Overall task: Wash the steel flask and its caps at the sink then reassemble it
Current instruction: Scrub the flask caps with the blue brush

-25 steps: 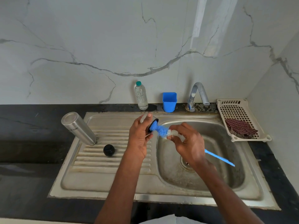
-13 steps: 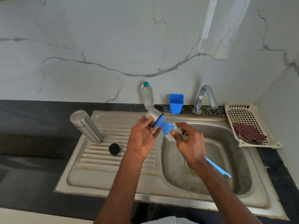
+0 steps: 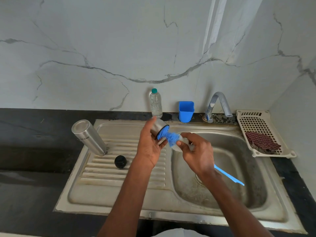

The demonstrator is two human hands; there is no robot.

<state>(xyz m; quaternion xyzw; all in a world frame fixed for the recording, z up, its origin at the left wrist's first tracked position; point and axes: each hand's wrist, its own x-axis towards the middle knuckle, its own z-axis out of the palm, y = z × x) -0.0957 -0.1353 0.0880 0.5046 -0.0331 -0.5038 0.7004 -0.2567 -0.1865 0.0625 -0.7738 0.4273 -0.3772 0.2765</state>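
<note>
My left hand (image 3: 149,144) grips the steel outer cap (image 3: 159,128) over the sink's inner edge, its blue-lined mouth turned right. My right hand (image 3: 196,151) holds a bottle brush (image 3: 172,139) near its blue and white bristles, which are pushed into the cap's mouth. The brush's blue handle (image 3: 229,175) sticks out behind my wrist over the basin. The steel flask (image 3: 89,136) stands upside down on the drainboard at the left. A small black inner cap (image 3: 120,161) sits on the ribs beside it.
The steel sink basin (image 3: 239,168) lies at right, with the tap (image 3: 218,105) behind it. A clear plastic bottle (image 3: 156,104) and a blue cup (image 3: 186,111) stand at the wall. A cream basket (image 3: 261,124) holding a dark checked cloth (image 3: 262,142) sits on the right counter.
The cap's mouth has turned further toward the right and the bristles have worked against its inside. The flask and black cap stayed in place; the camera shifted slightly.
</note>
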